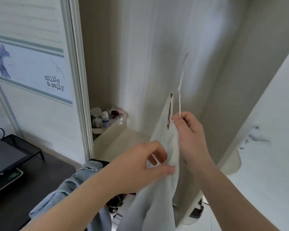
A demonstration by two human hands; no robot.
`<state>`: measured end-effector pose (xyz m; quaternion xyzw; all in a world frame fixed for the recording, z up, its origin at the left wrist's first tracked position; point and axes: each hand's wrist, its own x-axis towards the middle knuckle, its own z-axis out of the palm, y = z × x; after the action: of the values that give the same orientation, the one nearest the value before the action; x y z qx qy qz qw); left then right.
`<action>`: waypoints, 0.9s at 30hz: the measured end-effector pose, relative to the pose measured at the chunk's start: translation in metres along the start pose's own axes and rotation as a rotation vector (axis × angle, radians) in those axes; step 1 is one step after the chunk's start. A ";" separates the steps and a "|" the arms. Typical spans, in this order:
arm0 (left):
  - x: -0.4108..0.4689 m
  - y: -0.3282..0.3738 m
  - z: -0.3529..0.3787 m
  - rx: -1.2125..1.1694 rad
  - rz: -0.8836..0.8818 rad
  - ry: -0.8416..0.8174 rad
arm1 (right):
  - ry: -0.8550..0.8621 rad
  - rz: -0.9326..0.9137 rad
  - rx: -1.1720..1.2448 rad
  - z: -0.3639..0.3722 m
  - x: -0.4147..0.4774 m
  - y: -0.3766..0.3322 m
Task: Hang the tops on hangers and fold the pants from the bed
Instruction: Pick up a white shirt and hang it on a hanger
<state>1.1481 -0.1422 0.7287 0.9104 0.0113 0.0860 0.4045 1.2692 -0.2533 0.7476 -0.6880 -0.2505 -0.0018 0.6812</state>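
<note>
Left wall [40, 122]: white panelling, "millie & sally" poster [32, 70].
Cream panel [157, 47]: tall, curved, centre.
Table [32, 180]: dark, lower left.

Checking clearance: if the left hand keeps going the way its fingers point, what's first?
The left hand is pinching the white top, so that fabric comes first. Just behind it is the wrist of the right hand, which grips the hanger; the depth between them is unclear.

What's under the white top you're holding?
What look like dark shoes show below the top, beside the jeans. The top covers whatever lies straight beneath it.
</note>
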 end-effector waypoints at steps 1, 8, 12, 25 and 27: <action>0.006 0.000 -0.011 0.021 0.014 0.020 | 0.011 -0.030 0.009 0.008 0.014 -0.009; 0.064 0.009 -0.087 0.178 0.142 0.277 | 0.027 -0.213 0.039 0.067 0.118 -0.084; 0.111 0.018 -0.138 0.347 0.153 0.445 | 0.014 -0.326 0.018 0.094 0.179 -0.125; 0.264 0.042 -0.299 0.662 0.057 0.647 | 0.094 -0.598 -0.032 0.135 0.413 -0.246; 0.281 0.047 -0.313 0.703 0.041 0.671 | 0.121 -0.592 -0.055 0.137 0.442 -0.260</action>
<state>1.3707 0.0817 1.0106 0.9140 0.1514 0.3738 0.0448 1.5195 0.0123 1.1330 -0.6020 -0.3989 -0.2481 0.6457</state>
